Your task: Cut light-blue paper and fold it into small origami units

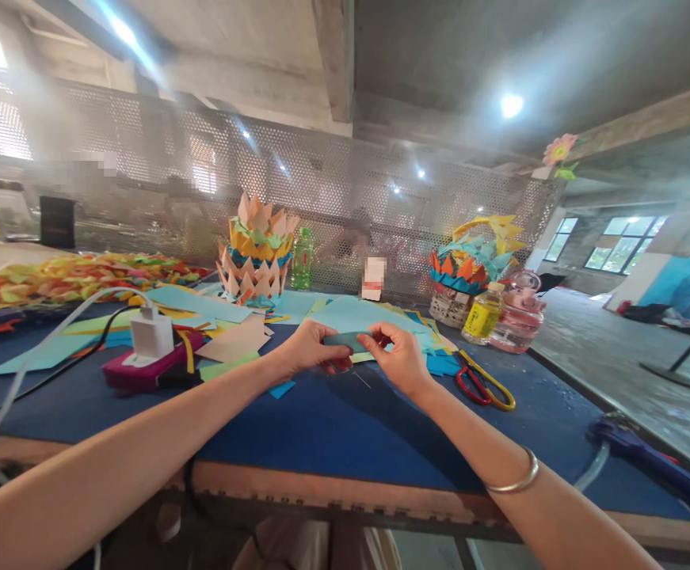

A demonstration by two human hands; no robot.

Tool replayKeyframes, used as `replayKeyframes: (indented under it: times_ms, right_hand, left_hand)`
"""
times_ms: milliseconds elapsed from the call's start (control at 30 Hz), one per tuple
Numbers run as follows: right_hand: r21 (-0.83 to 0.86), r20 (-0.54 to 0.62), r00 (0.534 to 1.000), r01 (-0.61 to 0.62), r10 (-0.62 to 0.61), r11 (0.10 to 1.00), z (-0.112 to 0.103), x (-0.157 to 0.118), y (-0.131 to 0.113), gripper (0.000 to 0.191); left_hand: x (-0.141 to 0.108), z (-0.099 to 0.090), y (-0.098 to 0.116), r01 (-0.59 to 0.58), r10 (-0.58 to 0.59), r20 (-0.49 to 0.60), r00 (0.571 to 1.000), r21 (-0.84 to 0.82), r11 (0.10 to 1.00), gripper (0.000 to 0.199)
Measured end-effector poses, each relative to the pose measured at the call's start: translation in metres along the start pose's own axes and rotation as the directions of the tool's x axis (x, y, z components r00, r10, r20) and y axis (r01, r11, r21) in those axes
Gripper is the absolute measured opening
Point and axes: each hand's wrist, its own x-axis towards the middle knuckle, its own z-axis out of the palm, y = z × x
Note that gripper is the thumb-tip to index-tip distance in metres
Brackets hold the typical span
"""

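Both your hands pinch one small blue-green paper strip (345, 342) above the blue-topped table (309, 443).
Your left hand (314, 347) has its thumb and fingers closed on the strip's left end, and your right hand (401, 358) grips its right end, with a silver bracelet (526, 483) on that forearm. To your right lie scissors with red and yellow handles (489, 374); to your left sits a magenta power block (134, 376) with a white plug-in adapter (151, 339) on it. Beyond your hands, light-blue paper sheets (350, 311) spread over the table. Farther right, a yellow-labelled bottle (482, 318) stands beside a pink transparent jug (516, 323). Farther back to your left rises a tiered, spiky-edged paper piece (254, 261), with a green plastic bottle (303, 263) just beside it, before a grey perforated panel (321, 174).
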Motion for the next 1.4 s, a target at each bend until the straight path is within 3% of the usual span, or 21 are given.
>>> replayKeyframes:
  times_ms: [300,467,900,1067,1233,1400]
  right_hand:
    - [0.065,0.095,0.994,-0.063,0.057,0.996,0.001,0.001,0.003,0.030]
    - [0.121,0.263,0.961,-0.120,0.085,0.985,0.004,-0.001,0.005,0.030]
    - [0.316,0.403,0.910,-0.239,0.098,0.918,0.000,0.003,0.008,0.037]
    - [0.287,0.310,0.933,-0.276,0.184,0.917,-0.003,0.007,0.012,0.034]
    - [0.282,0.216,0.959,-0.242,0.185,0.928,-0.009,0.012,0.022,0.033]
    - [0.322,0.234,0.958,-0.238,0.166,0.917,-0.008,0.010,0.016,0.036]
  left_hand:
    - [-0.001,0.000,0.000,-0.038,0.038,-0.003,0.999,0.088,0.995,0.028]
    - [-0.001,-0.001,0.001,-0.062,0.065,-0.025,0.998,0.108,0.992,0.029]
    - [-0.001,-0.002,0.002,-0.050,0.048,0.022,0.999,0.088,0.995,0.032]
    - [0.000,-0.007,0.006,-0.029,0.034,-0.038,0.999,0.118,0.993,0.028]
    - [-0.001,-0.012,0.009,0.005,0.006,-0.115,0.993,0.095,0.995,0.025]
    - [-0.001,-0.009,0.010,-0.006,0.015,-0.093,0.996,0.088,0.996,0.025]
